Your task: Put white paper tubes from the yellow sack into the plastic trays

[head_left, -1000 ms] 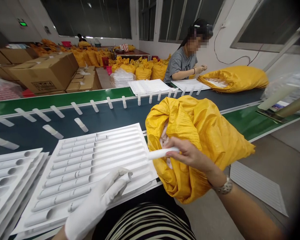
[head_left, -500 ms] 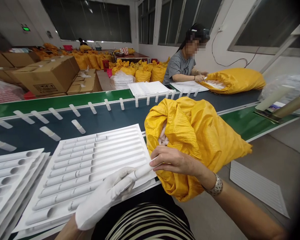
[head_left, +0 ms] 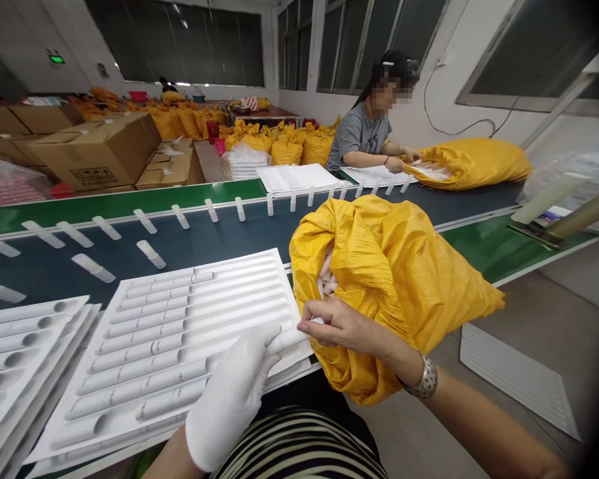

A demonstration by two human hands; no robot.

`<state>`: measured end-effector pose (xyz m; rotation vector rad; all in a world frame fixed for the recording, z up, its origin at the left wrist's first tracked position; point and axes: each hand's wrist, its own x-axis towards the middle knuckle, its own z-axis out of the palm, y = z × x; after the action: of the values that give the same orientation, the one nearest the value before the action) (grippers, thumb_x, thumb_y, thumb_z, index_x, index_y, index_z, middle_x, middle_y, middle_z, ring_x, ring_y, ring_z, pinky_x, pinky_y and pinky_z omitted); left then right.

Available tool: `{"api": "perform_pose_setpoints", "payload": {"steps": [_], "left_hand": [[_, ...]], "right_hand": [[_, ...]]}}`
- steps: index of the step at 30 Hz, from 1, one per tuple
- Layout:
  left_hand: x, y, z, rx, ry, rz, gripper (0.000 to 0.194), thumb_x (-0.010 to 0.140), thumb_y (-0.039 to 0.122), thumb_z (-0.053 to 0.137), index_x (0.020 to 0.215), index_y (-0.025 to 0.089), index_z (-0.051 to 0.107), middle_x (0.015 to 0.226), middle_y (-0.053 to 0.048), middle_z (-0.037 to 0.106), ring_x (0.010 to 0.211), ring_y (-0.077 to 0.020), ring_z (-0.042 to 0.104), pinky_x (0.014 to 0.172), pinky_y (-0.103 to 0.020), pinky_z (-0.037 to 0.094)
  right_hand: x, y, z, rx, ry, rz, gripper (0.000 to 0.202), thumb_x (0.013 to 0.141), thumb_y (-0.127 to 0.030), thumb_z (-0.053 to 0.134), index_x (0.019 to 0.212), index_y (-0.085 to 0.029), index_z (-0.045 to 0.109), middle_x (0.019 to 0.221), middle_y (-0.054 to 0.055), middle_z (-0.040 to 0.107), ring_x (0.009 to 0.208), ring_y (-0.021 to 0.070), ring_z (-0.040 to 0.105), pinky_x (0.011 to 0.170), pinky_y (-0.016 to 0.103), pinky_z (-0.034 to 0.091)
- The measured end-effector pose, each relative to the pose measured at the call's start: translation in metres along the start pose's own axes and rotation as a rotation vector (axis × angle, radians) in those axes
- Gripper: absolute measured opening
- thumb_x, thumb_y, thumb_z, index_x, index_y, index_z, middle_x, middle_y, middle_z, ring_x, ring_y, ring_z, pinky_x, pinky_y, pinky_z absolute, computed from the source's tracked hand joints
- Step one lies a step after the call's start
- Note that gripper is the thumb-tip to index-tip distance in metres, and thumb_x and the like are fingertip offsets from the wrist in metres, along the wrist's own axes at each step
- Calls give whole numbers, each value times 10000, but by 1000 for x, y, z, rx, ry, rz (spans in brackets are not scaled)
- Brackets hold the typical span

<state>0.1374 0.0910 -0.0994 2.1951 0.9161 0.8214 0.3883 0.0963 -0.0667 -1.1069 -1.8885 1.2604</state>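
My left hand [head_left: 232, 389], in a white glove, is closed around a white tube [head_left: 285, 340]. At the tube's other end, the bare fingers of my right hand [head_left: 344, 326] pinch a small white end piece, mostly hidden by the fingers. Both hands are above the right front part of a white ribbed tray [head_left: 244, 283]. Several white tubes lie in the tray's left grooves, each with a thin dark ring; grooves on its right side show bare. Right beside my right hand, an open yellow woven bag [head_left: 384, 246] shows small pale pieces in its mouth.
A dark conveyor belt [head_left: 204, 241] runs behind the tray, carrying several white tubes. More filled trays [head_left: 14, 372] are stacked at left. Across the belt a person [head_left: 362, 133] works at another yellow bag [head_left: 489, 159]. Cardboard boxes [head_left: 100, 150] stand at back left. A tray [head_left: 519, 376] lies low at right.
My left hand has shifted right along the tube, its fingers wrapped closer toward my right hand. My right fingers have curled in more. Tubes on the belt have moved slightly left.
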Motion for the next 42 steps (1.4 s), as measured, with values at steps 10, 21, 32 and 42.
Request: {"api": "perform_pose_setpoints", "payload": {"steps": [10,21,32,42], "left_hand": [[2,10,-14,40,-53,-46,230,1039,289,442,1226,260,572,1013,-27,724,873,-185,714,787,-296,615],[-6,-6,1,276,101,236,376,1019,182,466,1388,244,421,1144,-85,700,1033,-216,717,890,-329,605],[-1,13,-17,4,-83,-116,294,1016,351,449,1241,283,626,1068,-19,760,943,-215,734,834,-304,617],[14,22,-21,-309,-310,-295,274,1009,390,481,1130,236,673,1073,-9,750,999,-219,700,914,-333,580]], "right_hand": [[1,-4,-9,-394,-68,-372,365,1019,-474,557,1194,-160,624,993,63,647,921,183,596,820,278,458],[4,2,-2,-284,-114,-121,516,1040,-523,473,685,-162,573,561,-43,474,496,95,456,520,233,325],[2,4,-3,-389,-105,-255,397,1023,-529,516,944,-154,620,791,1,583,705,138,541,656,245,396],[10,-3,4,-418,-117,-529,224,1013,-355,598,1109,-157,638,1024,90,655,1004,195,601,926,328,484]]}}
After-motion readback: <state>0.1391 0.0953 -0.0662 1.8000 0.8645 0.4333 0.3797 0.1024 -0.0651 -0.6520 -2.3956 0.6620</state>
